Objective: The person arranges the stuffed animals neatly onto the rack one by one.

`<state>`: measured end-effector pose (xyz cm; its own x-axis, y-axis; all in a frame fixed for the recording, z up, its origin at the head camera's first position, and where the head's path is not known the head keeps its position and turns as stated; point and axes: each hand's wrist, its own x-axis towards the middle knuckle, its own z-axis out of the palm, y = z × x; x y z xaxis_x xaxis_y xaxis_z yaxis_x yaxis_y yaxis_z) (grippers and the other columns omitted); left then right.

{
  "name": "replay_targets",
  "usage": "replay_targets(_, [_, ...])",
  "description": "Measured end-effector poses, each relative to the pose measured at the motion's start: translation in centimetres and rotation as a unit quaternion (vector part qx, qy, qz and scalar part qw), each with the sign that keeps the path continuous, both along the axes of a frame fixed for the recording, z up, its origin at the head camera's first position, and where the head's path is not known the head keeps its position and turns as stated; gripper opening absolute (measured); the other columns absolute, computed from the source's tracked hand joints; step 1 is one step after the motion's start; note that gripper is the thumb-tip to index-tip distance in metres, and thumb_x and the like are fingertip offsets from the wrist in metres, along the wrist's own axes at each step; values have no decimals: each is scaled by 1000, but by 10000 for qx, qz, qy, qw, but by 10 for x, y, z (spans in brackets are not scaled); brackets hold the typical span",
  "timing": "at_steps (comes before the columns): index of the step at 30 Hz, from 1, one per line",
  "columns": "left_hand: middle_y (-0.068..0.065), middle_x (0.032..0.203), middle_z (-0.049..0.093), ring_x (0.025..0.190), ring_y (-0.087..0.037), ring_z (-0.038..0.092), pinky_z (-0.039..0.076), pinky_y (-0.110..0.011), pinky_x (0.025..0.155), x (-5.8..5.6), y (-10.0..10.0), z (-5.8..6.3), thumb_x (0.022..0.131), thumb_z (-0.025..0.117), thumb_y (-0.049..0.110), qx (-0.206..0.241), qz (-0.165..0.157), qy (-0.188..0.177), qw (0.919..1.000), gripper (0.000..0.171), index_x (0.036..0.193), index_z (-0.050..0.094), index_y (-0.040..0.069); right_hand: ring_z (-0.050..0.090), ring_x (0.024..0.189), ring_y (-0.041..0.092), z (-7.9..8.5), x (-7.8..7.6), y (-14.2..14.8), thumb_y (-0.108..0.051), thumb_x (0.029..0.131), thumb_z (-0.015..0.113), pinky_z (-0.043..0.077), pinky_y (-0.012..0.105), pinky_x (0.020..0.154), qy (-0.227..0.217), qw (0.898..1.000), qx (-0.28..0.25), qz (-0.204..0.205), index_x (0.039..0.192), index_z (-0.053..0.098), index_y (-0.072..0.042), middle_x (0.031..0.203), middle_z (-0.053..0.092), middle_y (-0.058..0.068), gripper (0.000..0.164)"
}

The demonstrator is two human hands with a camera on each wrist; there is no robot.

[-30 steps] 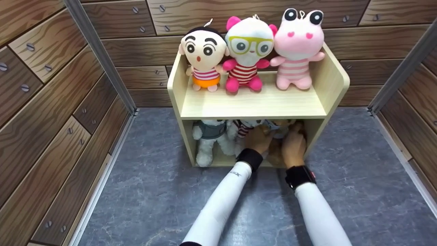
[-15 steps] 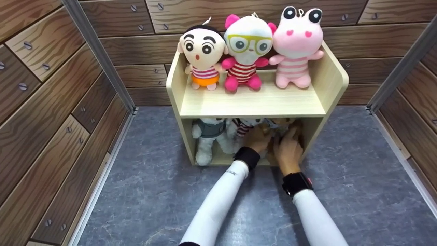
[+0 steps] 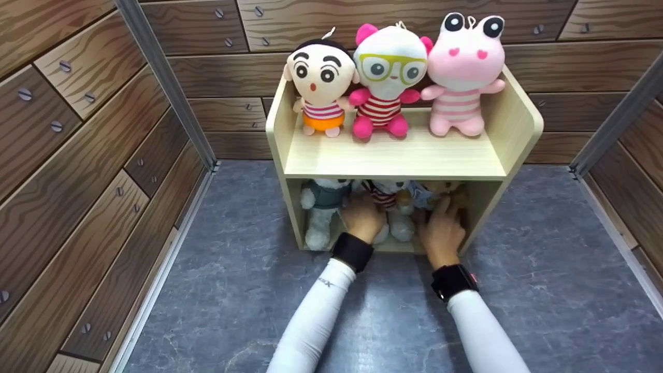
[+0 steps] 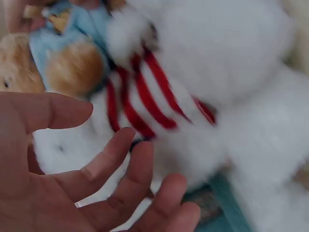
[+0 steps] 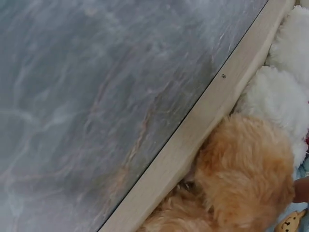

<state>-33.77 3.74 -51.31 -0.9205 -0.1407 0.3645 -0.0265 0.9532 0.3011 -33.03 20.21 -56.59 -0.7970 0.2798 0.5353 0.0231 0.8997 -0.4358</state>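
Observation:
My left hand [image 3: 364, 217] is in the lower compartment, between the white plush bear in a grey-green vest [image 3: 326, 198] and the white plush bear in a red-striped top [image 3: 382, 198]. In the left wrist view its fingers are spread and loosely bent before the striped top [image 4: 149, 96], holding nothing. My right hand [image 3: 442, 233] is at the brown plush bear in blue clothes [image 3: 422, 196], at the compartment's right end. Its index finger points up along the bear. The right wrist view shows brown fur [image 5: 246, 169] and one finger [image 5: 301, 190] at the blue cloth.
A two-tier pale wooden shelf [image 3: 393, 158] stands on the grey marbled floor [image 3: 233, 290]. On top sit a doll in orange shorts [image 3: 322, 88], a panda with yellow glasses [image 3: 386, 83] and a pink frog [image 3: 463, 77]. Wood-patterned panels [image 3: 217, 77] enclose the space.
My left hand has moved left, away from the brown bear, uncovering the striped bear's legs. The right hand has shifted slightly inward from the compartment's right side. The head view has turned a little.

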Motion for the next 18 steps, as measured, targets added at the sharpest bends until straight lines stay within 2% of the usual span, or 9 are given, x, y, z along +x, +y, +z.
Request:
replay_targets(5, [-20,126,57,116,-39,53,48,-57,90,-8,-12,-8,86,69,45,-248,565,-399,9973,51,124,67,10,60,64,46,1,0,0,-34,88,73,45,60,49,-63,10000,53,29,132,41,7,108,55,31,68])
replay_targets(9, [-22,131,52,122,-41,48,43,-64,97,-15,-15,-14,86,70,49,-148,703,-670,9952,56,128,63,13,60,64,46,2,0,2,-35,89,72,45,60,50,-148,9999,58,34,133,40,8,110,55,31,69])
replay_targets(12, [-24,135,49,125,-43,45,42,-65,98,-17,-17,-18,87,71,48,-19,659,-599,9960,56,130,62,13,60,65,47,3,0,2,-35,90,71,46,60,51,-221,9997,22,42,135,40,7,109,55,32,69])
replay_targets(18, [-27,131,50,122,-43,46,48,-60,92,-20,-26,-31,86,74,41,59,343,-107,9993,53,127,64,10,61,68,48,1,1,0,-36,91,70,46,62,52,-290,9996,-39,-2,137,40,7,108,56,32,70])
